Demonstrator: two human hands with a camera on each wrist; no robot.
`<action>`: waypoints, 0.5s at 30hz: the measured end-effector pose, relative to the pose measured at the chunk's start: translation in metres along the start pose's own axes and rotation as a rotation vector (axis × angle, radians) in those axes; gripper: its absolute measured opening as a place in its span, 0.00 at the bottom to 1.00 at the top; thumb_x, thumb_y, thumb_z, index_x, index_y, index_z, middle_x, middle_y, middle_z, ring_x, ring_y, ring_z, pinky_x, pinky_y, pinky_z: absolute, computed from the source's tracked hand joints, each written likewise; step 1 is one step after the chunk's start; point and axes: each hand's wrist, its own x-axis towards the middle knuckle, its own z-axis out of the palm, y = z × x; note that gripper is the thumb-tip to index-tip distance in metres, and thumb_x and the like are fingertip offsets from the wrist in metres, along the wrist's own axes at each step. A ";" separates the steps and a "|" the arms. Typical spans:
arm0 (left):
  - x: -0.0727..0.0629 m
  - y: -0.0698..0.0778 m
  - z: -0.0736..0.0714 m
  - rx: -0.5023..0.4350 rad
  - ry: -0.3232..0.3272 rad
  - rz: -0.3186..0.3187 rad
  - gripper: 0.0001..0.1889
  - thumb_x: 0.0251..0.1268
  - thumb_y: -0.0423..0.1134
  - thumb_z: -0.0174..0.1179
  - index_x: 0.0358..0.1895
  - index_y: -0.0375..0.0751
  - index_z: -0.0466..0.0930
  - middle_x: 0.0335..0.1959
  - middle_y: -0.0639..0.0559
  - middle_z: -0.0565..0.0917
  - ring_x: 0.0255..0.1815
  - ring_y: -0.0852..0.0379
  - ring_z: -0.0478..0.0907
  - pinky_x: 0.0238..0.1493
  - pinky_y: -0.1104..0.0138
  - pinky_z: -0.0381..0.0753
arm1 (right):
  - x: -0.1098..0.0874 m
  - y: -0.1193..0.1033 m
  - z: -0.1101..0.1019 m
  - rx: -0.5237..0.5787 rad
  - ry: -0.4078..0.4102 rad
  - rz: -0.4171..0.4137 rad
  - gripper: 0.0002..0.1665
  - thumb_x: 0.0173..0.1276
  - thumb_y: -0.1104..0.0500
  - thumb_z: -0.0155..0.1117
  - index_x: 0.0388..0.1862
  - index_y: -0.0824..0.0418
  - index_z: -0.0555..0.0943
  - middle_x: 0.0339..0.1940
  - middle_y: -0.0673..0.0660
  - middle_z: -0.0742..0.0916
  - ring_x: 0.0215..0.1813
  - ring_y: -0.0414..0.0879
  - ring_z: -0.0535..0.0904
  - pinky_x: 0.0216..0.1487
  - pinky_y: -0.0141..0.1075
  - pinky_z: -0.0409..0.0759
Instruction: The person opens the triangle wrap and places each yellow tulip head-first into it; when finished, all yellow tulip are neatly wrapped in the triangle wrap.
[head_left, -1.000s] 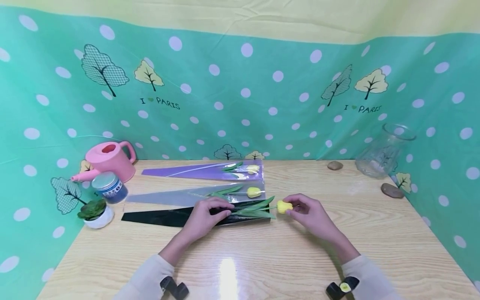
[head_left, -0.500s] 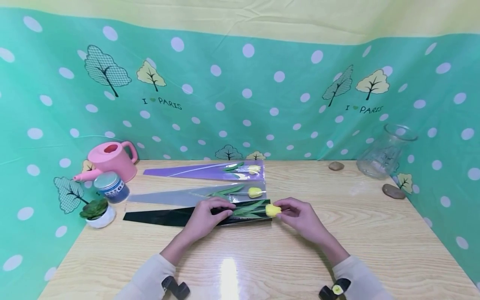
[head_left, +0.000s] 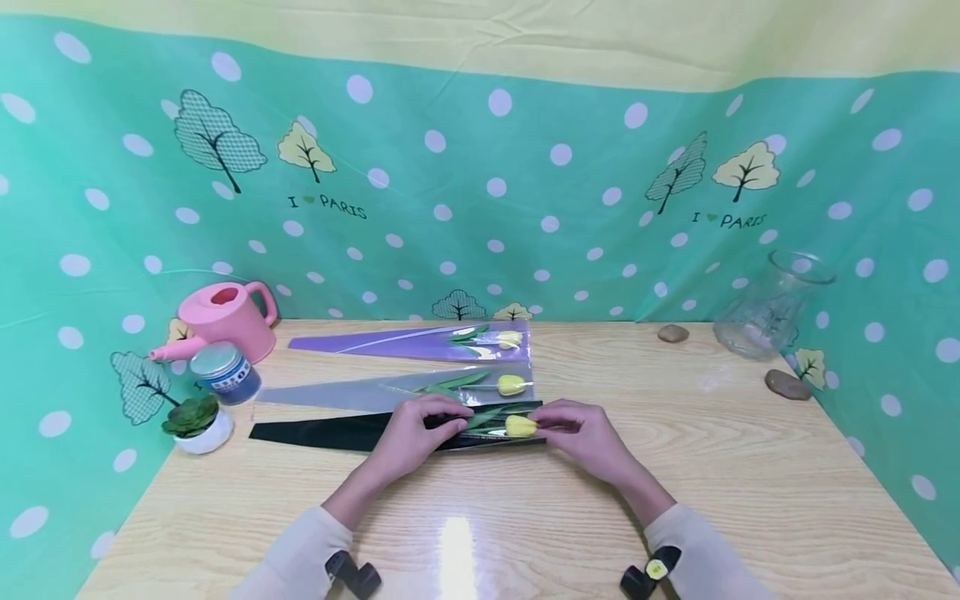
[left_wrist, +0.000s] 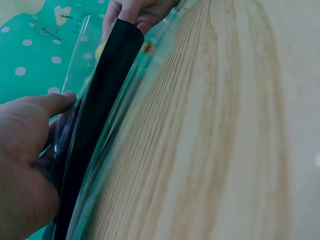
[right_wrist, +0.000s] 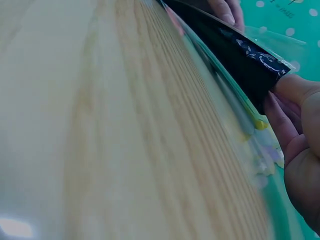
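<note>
A black flower sleeve (head_left: 322, 432) with a clear front lies nearest the front on the table, its wide mouth to the right. My left hand (head_left: 412, 433) pinches the sleeve near its middle; in the left wrist view the thumb presses its clear film (left_wrist: 75, 65). Inside the mouth is a yellow tulip (head_left: 520, 426), its green leaves pointing left. My right hand (head_left: 581, 433) holds the tulip by its bloom, fingertips at the mouth. The right wrist view has these fingers reaching into the black sleeve's end (right_wrist: 250, 65), where the bloom is hidden.
Behind lie a grey sleeve (head_left: 330, 394) and a purple sleeve (head_left: 375, 342), each with a tulip. At left stand a pink watering can (head_left: 228, 321), a blue jar (head_left: 225, 375) and a potted succulent (head_left: 198, 427). A glass vase (head_left: 765, 308) and two stones (head_left: 787, 384) are at right.
My right hand has moved left, sliding the yellow tulip from outside the mouth into the black sleeve. The left hand has kept its place on the sleeve.
</note>
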 end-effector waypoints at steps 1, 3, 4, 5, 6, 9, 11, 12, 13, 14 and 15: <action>0.000 0.000 0.000 0.000 -0.002 -0.001 0.09 0.69 0.43 0.69 0.48 0.61 0.91 0.50 0.66 0.88 0.59 0.60 0.83 0.63 0.57 0.82 | 0.001 0.000 0.001 -0.001 -0.003 -0.003 0.15 0.65 0.65 0.74 0.51 0.60 0.89 0.51 0.61 0.90 0.50 0.39 0.88 0.50 0.31 0.88; -0.001 0.001 0.000 0.001 -0.004 0.000 0.09 0.68 0.43 0.70 0.48 0.61 0.91 0.50 0.65 0.88 0.59 0.59 0.83 0.64 0.56 0.82 | 0.002 0.001 0.003 0.010 -0.018 -0.001 0.14 0.65 0.66 0.74 0.51 0.61 0.90 0.50 0.62 0.90 0.49 0.41 0.88 0.49 0.31 0.88; -0.001 0.001 0.001 0.002 -0.004 -0.002 0.09 0.68 0.43 0.70 0.48 0.61 0.91 0.50 0.66 0.88 0.59 0.59 0.83 0.64 0.56 0.82 | 0.002 0.002 0.004 0.023 -0.030 0.004 0.14 0.66 0.67 0.73 0.51 0.62 0.89 0.50 0.63 0.90 0.48 0.41 0.89 0.48 0.31 0.88; -0.001 0.001 0.001 0.006 -0.004 0.000 0.09 0.68 0.43 0.70 0.48 0.62 0.91 0.50 0.65 0.88 0.58 0.59 0.83 0.64 0.56 0.82 | 0.003 0.003 0.004 0.026 -0.040 0.015 0.15 0.66 0.66 0.73 0.51 0.62 0.89 0.50 0.63 0.90 0.48 0.40 0.89 0.49 0.31 0.88; -0.001 0.001 0.001 0.012 -0.004 0.004 0.09 0.67 0.42 0.70 0.47 0.62 0.91 0.50 0.65 0.88 0.58 0.59 0.83 0.64 0.55 0.81 | 0.002 0.004 0.004 0.033 -0.054 0.024 0.15 0.66 0.67 0.72 0.52 0.63 0.89 0.50 0.63 0.90 0.48 0.40 0.89 0.49 0.31 0.88; 0.000 0.000 0.002 0.047 -0.009 0.020 0.09 0.67 0.41 0.71 0.47 0.61 0.91 0.50 0.64 0.88 0.59 0.58 0.83 0.64 0.55 0.81 | 0.000 0.005 0.002 -0.002 -0.090 0.045 0.15 0.68 0.64 0.72 0.54 0.62 0.88 0.51 0.62 0.90 0.49 0.38 0.89 0.53 0.31 0.87; 0.001 -0.001 0.003 0.080 -0.019 0.037 0.09 0.67 0.42 0.71 0.47 0.60 0.91 0.50 0.63 0.88 0.59 0.57 0.83 0.64 0.54 0.82 | -0.003 0.005 -0.004 -0.052 -0.091 0.051 0.15 0.69 0.61 0.72 0.54 0.60 0.88 0.51 0.59 0.91 0.49 0.37 0.89 0.54 0.30 0.87; 0.001 -0.001 0.004 0.098 -0.025 0.044 0.09 0.67 0.42 0.71 0.47 0.59 0.91 0.50 0.63 0.88 0.58 0.57 0.83 0.64 0.54 0.82 | -0.005 0.005 -0.008 -0.072 -0.085 0.050 0.15 0.69 0.60 0.72 0.54 0.59 0.88 0.50 0.58 0.91 0.49 0.38 0.89 0.54 0.30 0.87; 0.001 -0.001 0.004 0.115 -0.030 0.052 0.09 0.67 0.42 0.71 0.47 0.59 0.91 0.50 0.62 0.88 0.58 0.57 0.83 0.63 0.54 0.82 | -0.007 0.005 -0.013 -0.096 -0.073 0.048 0.15 0.70 0.59 0.71 0.54 0.59 0.88 0.50 0.57 0.92 0.49 0.38 0.89 0.54 0.30 0.86; 0.001 0.000 0.005 0.127 -0.037 0.055 0.09 0.66 0.42 0.71 0.48 0.58 0.91 0.50 0.62 0.89 0.58 0.56 0.83 0.63 0.54 0.82 | -0.010 0.004 -0.019 -0.112 -0.057 0.054 0.15 0.70 0.57 0.71 0.53 0.59 0.88 0.49 0.56 0.92 0.48 0.39 0.90 0.54 0.30 0.86; 0.001 0.002 0.005 0.140 -0.042 0.056 0.09 0.66 0.42 0.71 0.48 0.57 0.91 0.50 0.61 0.89 0.59 0.55 0.83 0.64 0.53 0.82 | -0.012 0.003 -0.027 -0.123 -0.037 0.062 0.15 0.71 0.57 0.71 0.53 0.59 0.87 0.48 0.56 0.92 0.48 0.41 0.90 0.54 0.30 0.86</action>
